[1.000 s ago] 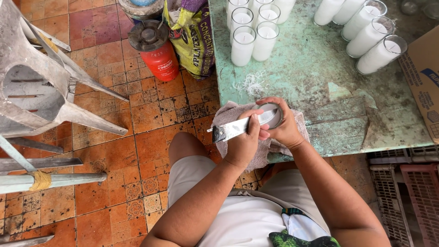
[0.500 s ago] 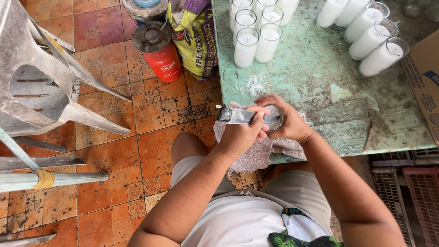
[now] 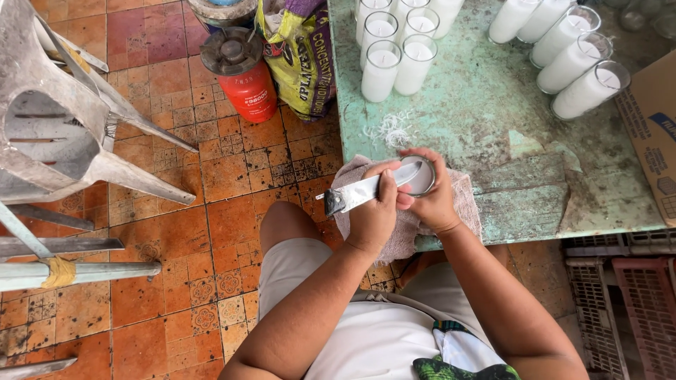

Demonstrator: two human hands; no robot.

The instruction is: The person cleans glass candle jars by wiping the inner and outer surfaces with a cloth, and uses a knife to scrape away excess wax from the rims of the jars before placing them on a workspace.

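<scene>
The left hand [image 3: 372,219] is closed around a flat metal blade [image 3: 366,191], its dark end sticking out to the person's left and its tip laid across the mouth of a glass candle jar [image 3: 421,176]. The right hand [image 3: 435,200] is wrapped about that jar, fingers curled over its far rim, steadying it on a pale cloth [image 3: 465,200] at the near edge of the worktop [image 3: 493,127]. The step in hand looks like scraping or trimming the wax surface at the jar's mouth — white shavings [image 3: 391,130] lying just beyond the cloth fit that reading. The next move would seem to call for a firm hold on the jar and a shallow, controlled pass of the blade, since glass and fingers sit close to the edge.

Around them: a cluster of upright filled candle jars [image 3: 394,49] at the far left of the worktop, a row of tilted ones [image 3: 570,60] further right, and a cardboard box [image 3: 655,119] at the right edge. On the tiled floor stand a red gas cylinder [image 3: 243,77] and a printed sack [image 3: 303,56] — both well clear of the hands. Nothing blocks the blade's path.
</scene>
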